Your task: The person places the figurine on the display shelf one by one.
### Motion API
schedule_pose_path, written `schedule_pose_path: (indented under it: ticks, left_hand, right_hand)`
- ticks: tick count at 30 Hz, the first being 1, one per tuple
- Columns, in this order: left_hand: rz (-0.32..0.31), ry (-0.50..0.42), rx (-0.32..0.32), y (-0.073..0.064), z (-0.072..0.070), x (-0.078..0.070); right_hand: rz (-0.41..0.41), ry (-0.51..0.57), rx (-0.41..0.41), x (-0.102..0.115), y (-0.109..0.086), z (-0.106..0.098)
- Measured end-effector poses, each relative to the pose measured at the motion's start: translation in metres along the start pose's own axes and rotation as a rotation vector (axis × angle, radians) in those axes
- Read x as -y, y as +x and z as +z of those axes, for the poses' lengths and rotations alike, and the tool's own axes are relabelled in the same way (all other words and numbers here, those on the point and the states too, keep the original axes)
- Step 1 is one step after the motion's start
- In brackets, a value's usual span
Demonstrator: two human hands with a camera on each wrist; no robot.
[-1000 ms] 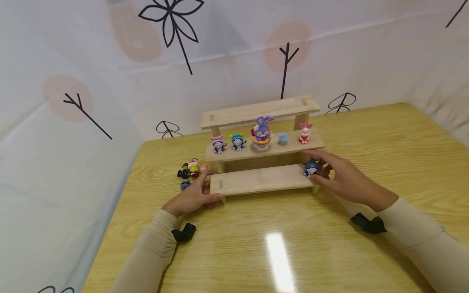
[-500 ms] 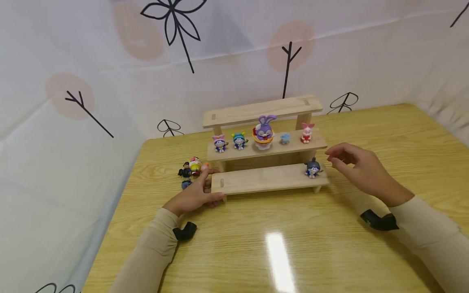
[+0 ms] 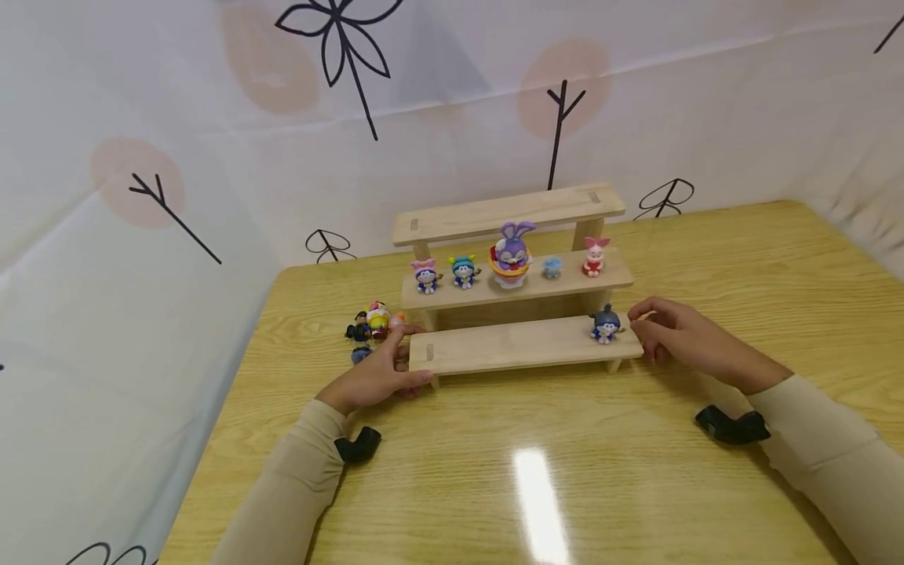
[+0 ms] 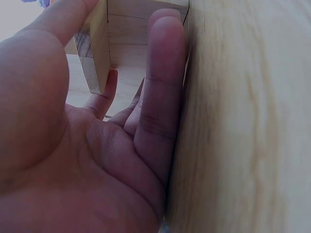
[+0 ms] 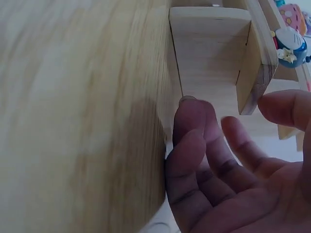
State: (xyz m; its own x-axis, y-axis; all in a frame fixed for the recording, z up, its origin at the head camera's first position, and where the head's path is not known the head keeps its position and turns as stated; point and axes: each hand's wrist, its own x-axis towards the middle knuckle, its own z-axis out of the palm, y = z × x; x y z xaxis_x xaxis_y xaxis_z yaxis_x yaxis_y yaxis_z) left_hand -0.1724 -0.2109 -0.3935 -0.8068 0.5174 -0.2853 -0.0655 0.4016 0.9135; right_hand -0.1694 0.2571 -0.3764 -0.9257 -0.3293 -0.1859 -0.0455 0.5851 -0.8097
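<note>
A three-tier wooden display stand stands on the table. My left hand grips the left end of its lowest step, thumb along the front edge; the left wrist view shows the board between thumb and index finger. At the right end of that step my right hand has its thumb and curled fingers at the board; the thumb meets its edge in the right wrist view, the other fingers low by the table. A small figurine with a dark hood sits near that right end.
On the middle step are two blue figurines, one pink-eared, one green-horned, a purple rabbit figurine, a small light-blue piece and a pink pig figurine. Several figurines cluster beside my left hand. Patterned cloth hangs behind.
My right hand has let go of the dark-hooded figurine on the lowest step, drawn back to the right, then come to the step's right end. My left hand has stayed at the left end.
</note>
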Motion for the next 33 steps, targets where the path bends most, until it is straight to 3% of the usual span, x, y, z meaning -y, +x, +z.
schedule_pose_path:
  ticks: [11, 15, 17, 20, 24, 26, 29, 33]
  left_hand:
    - [-0.029, -0.004, 0.022, 0.000, -0.004, -0.005]
    - [-0.053, 0.052, 0.059, -0.007, -0.013, -0.014]
    - [-0.044, 0.093, 0.042, -0.014, -0.022, -0.020]
    - [-0.002, 0.173, -0.096, -0.021, -0.037, -0.028]
    - [0.044, 0.328, -0.399, -0.022, -0.055, -0.031]
    - [0.040, 0.393, -0.508, -0.021, -0.061, -0.027]
    - [-0.014, 0.459, -0.579, -0.019, -0.068, -0.020]
    - [-0.118, 0.508, -0.562, -0.017, -0.072, -0.011]
  right_hand:
    - [0.046, 0.067, 0.084, -0.003, 0.004, -0.001]
    - [0.061, 0.052, 0.104, -0.003, 0.006, -0.004]
    - [0.058, 0.038, 0.112, -0.004, 0.008, -0.006]
    - [0.054, 0.038, 0.125, -0.004, 0.011, -0.009]
    - [0.062, 0.104, 0.163, -0.005, 0.017, -0.010]
    - [0.069, 0.143, 0.188, -0.005, 0.020, -0.009]
    - [0.074, 0.179, 0.221, -0.007, 0.021, -0.009]
    - [0.064, 0.213, 0.251, -0.013, 0.020, -0.011]
